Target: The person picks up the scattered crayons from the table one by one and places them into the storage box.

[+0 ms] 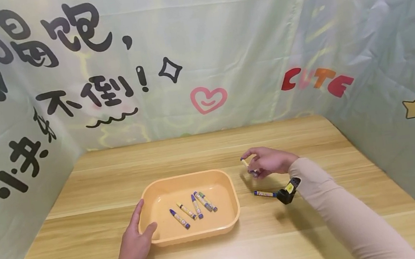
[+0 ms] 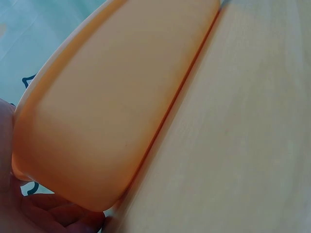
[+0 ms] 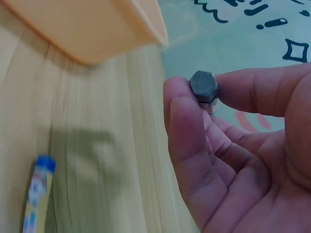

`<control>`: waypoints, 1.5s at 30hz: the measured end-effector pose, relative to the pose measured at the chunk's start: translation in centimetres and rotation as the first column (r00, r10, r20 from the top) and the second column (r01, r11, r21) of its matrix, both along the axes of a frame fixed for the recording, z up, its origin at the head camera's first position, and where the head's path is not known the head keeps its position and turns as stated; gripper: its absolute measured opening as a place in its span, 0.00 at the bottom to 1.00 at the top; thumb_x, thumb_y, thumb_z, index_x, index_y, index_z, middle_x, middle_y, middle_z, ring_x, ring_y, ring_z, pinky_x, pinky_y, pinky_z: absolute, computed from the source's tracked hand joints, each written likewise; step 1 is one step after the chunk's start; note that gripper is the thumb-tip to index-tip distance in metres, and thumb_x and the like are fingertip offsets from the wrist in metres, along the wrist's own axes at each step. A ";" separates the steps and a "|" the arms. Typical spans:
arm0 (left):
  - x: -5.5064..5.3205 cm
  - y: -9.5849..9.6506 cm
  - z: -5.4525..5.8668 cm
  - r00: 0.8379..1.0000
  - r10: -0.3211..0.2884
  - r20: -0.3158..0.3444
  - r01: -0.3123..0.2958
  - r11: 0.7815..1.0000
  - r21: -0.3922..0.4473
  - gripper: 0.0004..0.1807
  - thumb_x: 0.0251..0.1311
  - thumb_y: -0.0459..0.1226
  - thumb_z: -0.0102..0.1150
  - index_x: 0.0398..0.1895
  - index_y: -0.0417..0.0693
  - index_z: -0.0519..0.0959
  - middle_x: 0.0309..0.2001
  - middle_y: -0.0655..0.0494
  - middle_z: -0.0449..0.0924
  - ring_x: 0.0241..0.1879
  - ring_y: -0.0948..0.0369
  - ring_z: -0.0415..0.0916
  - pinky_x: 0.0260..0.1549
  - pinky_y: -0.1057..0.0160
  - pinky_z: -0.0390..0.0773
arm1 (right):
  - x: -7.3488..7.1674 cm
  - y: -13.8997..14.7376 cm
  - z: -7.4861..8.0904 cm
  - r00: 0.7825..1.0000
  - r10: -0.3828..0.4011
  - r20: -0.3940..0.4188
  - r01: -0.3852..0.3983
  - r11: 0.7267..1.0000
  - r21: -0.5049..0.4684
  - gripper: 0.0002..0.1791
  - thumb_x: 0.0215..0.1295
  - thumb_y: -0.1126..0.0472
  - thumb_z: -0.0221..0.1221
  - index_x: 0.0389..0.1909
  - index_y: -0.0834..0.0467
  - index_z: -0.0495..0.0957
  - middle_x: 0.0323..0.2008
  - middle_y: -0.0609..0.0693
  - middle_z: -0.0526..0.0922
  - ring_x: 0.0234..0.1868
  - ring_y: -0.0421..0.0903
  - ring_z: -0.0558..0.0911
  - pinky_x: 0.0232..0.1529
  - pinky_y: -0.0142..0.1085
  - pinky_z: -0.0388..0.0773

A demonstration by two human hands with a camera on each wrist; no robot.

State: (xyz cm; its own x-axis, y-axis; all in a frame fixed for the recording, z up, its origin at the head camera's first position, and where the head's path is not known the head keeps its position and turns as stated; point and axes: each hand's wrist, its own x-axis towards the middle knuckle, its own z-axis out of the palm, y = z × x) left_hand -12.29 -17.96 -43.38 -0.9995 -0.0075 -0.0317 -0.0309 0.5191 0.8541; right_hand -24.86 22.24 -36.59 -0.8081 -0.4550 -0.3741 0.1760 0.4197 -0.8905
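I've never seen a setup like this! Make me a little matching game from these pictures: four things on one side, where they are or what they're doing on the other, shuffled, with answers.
Things:
1. Left hand
2. Right hand
3. Tray
4. Loose crayon

Places and states:
A. Pale orange, with several crayons lying inside
B. Flat on the tabletop, right of the container
C. Holding the container's left end
D. Pinching a grey-ended crayon above the wood

Right pairs: 1-C, 2-D, 3-A, 4-B
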 end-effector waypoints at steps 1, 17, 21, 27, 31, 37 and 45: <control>0.0 0.0 0.0 1.000 0.001 -0.001 -0.001 1.000 -0.005 0.40 0.68 0.39 0.52 0.78 0.59 0.45 0.75 0.40 0.46 0.18 0.65 0.62 0.33 0.57 0.73 | -0.1 -0.4 0.1 1.000 0.004 0.001 -0.004 1.000 -0.008 0.29 0.68 0.69 0.51 0.67 0.68 0.55 0.41 0.66 0.76 0.33 0.50 0.78 0.39 0.46 0.80; 0.0 0.0 -0.1 1.000 0.000 0.026 -0.001 0.999 0.039 0.41 0.67 0.38 0.52 0.78 0.61 0.44 0.76 0.40 0.44 0.11 0.68 0.52 0.10 0.72 0.59 | -0.1 -5.8 0.7 0.999 0.045 0.019 -0.043 0.995 -0.094 0.25 0.64 0.71 0.54 0.61 0.67 0.60 0.39 0.62 0.77 0.29 0.47 0.78 0.33 0.38 0.80; 0.0 0.0 -0.1 1.000 -0.005 0.024 0.004 0.999 0.040 0.41 0.67 0.38 0.52 0.78 0.61 0.44 0.76 0.40 0.43 0.11 0.68 0.53 0.10 0.72 0.60 | 0.0 -7.2 0.8 0.998 0.061 0.021 -0.059 0.994 -0.088 0.25 0.64 0.72 0.54 0.61 0.67 0.61 0.41 0.65 0.77 0.29 0.48 0.79 0.33 0.38 0.81; 0.0 -0.1 0.1 0.999 -0.007 0.040 0.007 1.000 0.020 0.41 0.68 0.39 0.51 0.78 0.62 0.42 0.76 0.43 0.42 0.12 0.67 0.54 0.16 0.68 0.66 | 0.1 -10.0 0.9 0.992 0.123 0.013 -0.123 0.991 -0.046 0.25 0.63 0.72 0.56 0.61 0.67 0.63 0.42 0.68 0.77 0.32 0.50 0.82 0.41 0.47 0.82; 0.0 -0.1 0.1 1.000 -0.010 0.021 0.010 1.000 -0.010 0.41 0.69 0.39 0.51 0.79 0.60 0.42 0.76 0.42 0.44 0.28 0.54 0.75 0.35 0.52 0.77 | 0.1 -11.7 0.9 0.986 0.164 0.011 -0.164 0.986 -0.009 0.24 0.62 0.73 0.56 0.60 0.67 0.65 0.34 0.62 0.78 0.29 0.48 0.80 0.39 0.46 0.82; 0.1 -0.2 0.1 1.000 -0.020 0.004 0.020 1.000 -0.022 0.41 0.69 0.40 0.51 0.79 0.57 0.41 0.76 0.40 0.44 0.58 0.36 0.66 0.53 0.35 0.65 | -0.1 -13.8 0.0 0.981 0.193 0.017 -0.194 0.979 0.067 0.23 0.60 0.73 0.57 0.58 0.66 0.68 0.26 0.53 0.75 0.25 0.45 0.77 0.29 0.36 0.81; 0.0 -0.1 0.3 0.999 -0.014 0.035 0.014 1.000 -0.002 0.41 0.69 0.40 0.51 0.79 0.60 0.42 0.76 0.40 0.43 0.20 0.61 0.69 0.36 0.51 0.76 | 0.0 -15.7 -0.7 0.955 0.297 0.002 -0.288 0.922 0.260 0.15 0.60 0.72 0.60 0.48 0.61 0.74 0.23 0.49 0.73 0.24 0.42 0.74 0.25 0.31 0.73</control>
